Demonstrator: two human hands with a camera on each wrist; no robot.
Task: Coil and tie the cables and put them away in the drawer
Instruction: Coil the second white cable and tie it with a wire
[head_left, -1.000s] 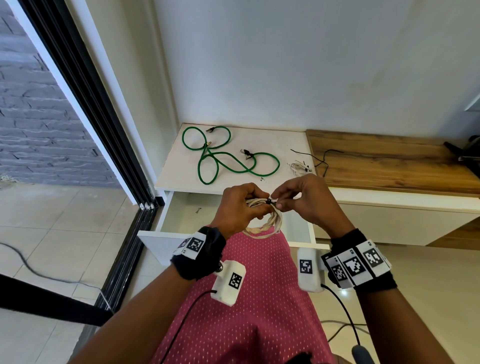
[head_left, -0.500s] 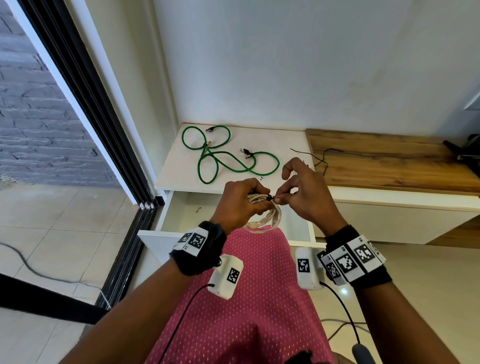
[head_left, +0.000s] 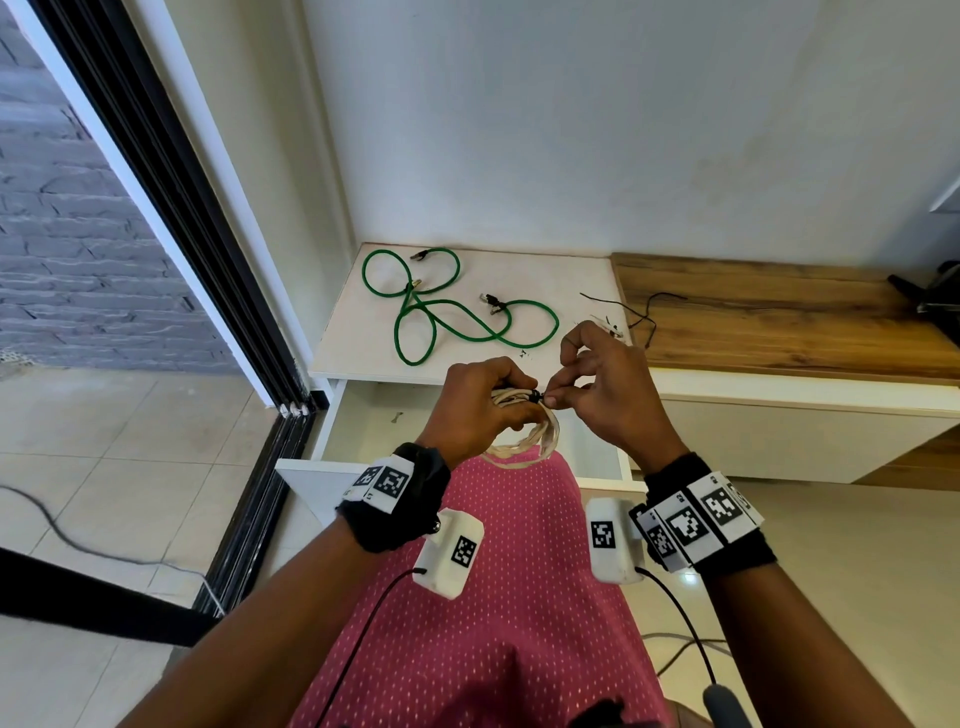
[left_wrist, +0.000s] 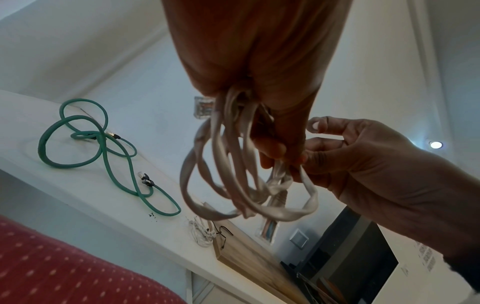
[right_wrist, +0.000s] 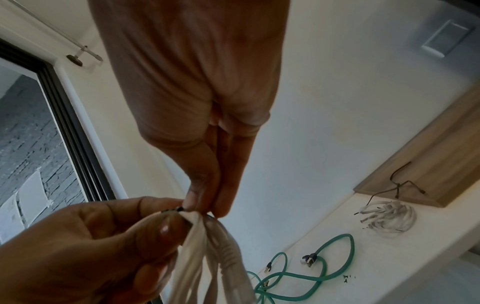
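While the left hand (head_left: 480, 402) held the coiled white cable (head_left: 524, 436) in a tight grip, with its fingers curled round the loops, the right hand (head_left: 605, 387) pinched a small black tie (head_left: 536, 397) at the top of the coil with its thumb and first finger. The other fingers of the right hand were bent and lifted away. The coil hung down from the hands, above the open white drawer (head_left: 363, 415) and in front of a pink dotted cloth (head_left: 498, 597). On the white bench (head_left: 545, 280) behind the hands lay a loose green cable (head_left: 447, 322) in big loops. Near it, at the edge of the wooden top (head_left: 769, 312), sat a small bundle of white cable (right_wrist: 389, 216) and a thin black wire (head_left: 649, 306).
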